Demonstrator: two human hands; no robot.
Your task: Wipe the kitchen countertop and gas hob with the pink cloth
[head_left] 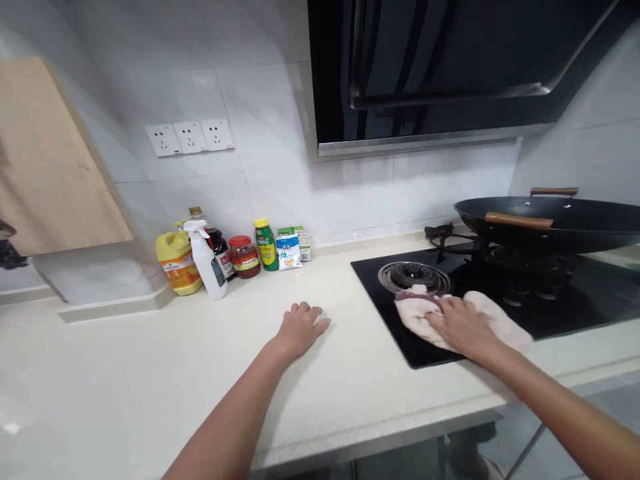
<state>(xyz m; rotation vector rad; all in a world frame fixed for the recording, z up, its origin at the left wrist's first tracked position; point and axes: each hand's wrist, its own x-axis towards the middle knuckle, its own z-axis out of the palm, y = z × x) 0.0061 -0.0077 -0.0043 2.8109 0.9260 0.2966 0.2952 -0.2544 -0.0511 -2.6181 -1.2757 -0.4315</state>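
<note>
Holds cloth on hob under right hand, just in front of left burner.
Bends fingers over the cloth; hard to say whether pinching it. Rests left hand palm-down on counter, with fingers loosely spread, between hob and spray bottle. Has wok behind the cloth, to the right.
</note>
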